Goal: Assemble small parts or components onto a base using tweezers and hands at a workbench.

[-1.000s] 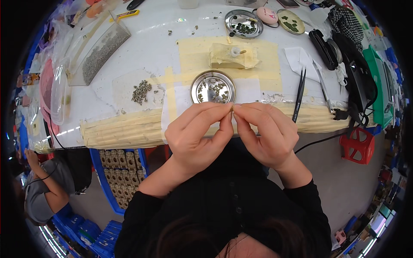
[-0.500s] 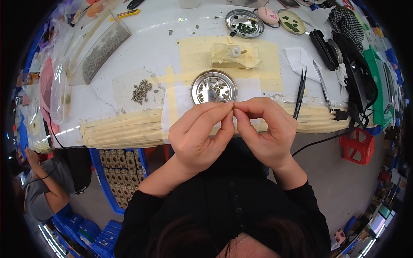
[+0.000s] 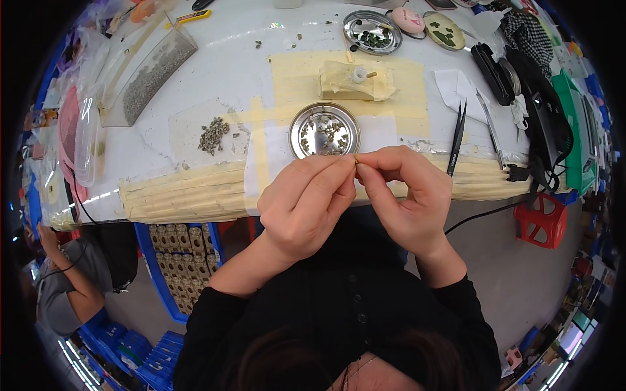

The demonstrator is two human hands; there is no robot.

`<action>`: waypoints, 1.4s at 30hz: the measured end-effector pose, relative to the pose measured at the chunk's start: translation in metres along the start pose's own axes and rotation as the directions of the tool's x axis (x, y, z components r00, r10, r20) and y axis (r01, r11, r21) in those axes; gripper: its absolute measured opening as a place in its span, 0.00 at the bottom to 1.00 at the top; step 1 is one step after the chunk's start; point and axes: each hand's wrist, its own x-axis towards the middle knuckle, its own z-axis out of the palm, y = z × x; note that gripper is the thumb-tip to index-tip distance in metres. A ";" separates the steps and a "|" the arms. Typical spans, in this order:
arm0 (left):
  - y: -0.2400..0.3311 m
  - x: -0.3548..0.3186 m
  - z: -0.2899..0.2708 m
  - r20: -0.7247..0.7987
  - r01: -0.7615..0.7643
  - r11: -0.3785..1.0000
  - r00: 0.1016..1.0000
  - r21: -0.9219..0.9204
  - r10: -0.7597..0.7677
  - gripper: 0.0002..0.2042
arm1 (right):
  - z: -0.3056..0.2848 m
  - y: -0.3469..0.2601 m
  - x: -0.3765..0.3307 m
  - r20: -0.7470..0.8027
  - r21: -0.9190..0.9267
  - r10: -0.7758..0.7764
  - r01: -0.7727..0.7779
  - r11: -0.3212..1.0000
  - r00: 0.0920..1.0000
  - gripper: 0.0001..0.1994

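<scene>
Near the steel dish (image 3: 293,132), left fingers (image 3: 340,173) and right fingers (image 3: 375,158) pinch a tiny piece (image 3: 357,161), tweezers (image 3: 456,144) rightward.

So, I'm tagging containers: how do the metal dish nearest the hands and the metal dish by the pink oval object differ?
The near metal dish holds small olive-grey pieces; the far metal dish holds dark green ones.
The near metal dish looks slightly larger in view than the far metal dish.
Both are round and shiny.
</scene>
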 end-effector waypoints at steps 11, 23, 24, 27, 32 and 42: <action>-0.001 -0.005 0.005 -0.032 0.008 1.000 0.999 0.021 -0.007 0.11 | 0.006 0.006 0.000 -0.042 -0.006 -0.089 0.089 0.996 0.995 0.06; 0.002 -0.001 0.001 0.105 0.404 0.850 0.914 -0.338 -0.393 0.06 | -0.004 0.016 0.014 0.035 -0.161 -0.352 0.353 0.922 0.935 0.10; 0.002 0.000 0.001 0.129 0.433 0.825 0.900 -0.362 -0.416 0.06 | -0.005 0.017 0.014 0.054 -0.197 -0.383 0.385 0.902 0.922 0.10; 0.002 0.002 -0.001 0.211 0.517 0.745 0.855 -0.422 -0.474 0.05 | -0.008 0.019 0.015 0.112 -0.271 -0.455 0.468 0.841 0.883 0.12; 0.005 0.004 -0.008 0.379 0.663 0.474 0.734 -0.580 -0.564 0.06 | -0.014 0.018 0.017 0.187 -0.302 -0.523 0.555 0.775 0.832 0.14; 0.004 0.007 -0.012 0.497 0.717 0.215 0.636 -0.663 -0.590 0.04 | -0.010 0.014 0.012 0.152 -0.336 -0.519 0.538 0.773 0.841 0.13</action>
